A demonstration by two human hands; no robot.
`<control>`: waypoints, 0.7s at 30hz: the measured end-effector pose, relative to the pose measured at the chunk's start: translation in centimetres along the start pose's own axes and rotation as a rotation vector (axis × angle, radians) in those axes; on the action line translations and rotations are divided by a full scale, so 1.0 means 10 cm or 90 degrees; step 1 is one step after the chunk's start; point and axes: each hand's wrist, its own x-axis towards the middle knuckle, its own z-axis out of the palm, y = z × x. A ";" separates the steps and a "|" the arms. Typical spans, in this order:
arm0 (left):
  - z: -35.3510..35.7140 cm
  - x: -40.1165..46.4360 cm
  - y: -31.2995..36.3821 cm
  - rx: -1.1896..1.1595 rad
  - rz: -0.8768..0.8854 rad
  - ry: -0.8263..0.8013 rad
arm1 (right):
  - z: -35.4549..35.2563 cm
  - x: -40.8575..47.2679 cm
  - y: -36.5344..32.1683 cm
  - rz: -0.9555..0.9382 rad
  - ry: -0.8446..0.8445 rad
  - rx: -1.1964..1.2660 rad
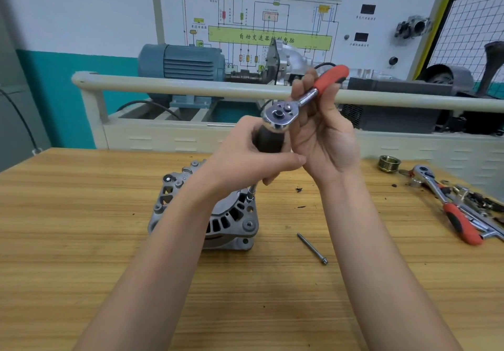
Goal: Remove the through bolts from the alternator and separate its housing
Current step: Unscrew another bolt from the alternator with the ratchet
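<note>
Alternators: one alternator (231,219), standing on the wooden bench (81,241) near its middle, vented end face turned up, shaft axis roughly vertical.
Through bolts: one loose through bolt (312,249) lies flat on the bench, just right of the alternator and apart from it; long axis runs from upper left to lower right, head at the lower right end.
Ratchets: two. One ratchet (305,97) is held above the alternator, its chrome head over a dark driver handle (268,139), red grip pointing up and to the right. A second ratchet (447,206) lies on the bench at the right edge among other tools.
Extension: one thin chrome shaft (252,191) runs down from the dark handle to the alternator's upper right corner, slightly tilted.
Left hand (245,157): wrapped around the dark handle.
Right hand (324,138): fingers curled around the ratchet's shank, just below the red grip.
Pulleys: one grooved pulley (389,163) at the bench's far right.
</note>
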 end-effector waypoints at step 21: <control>0.00 0.00 -0.02 -0.043 -0.007 0.003 | 0.01 0.00 -0.02 -0.007 0.008 -0.098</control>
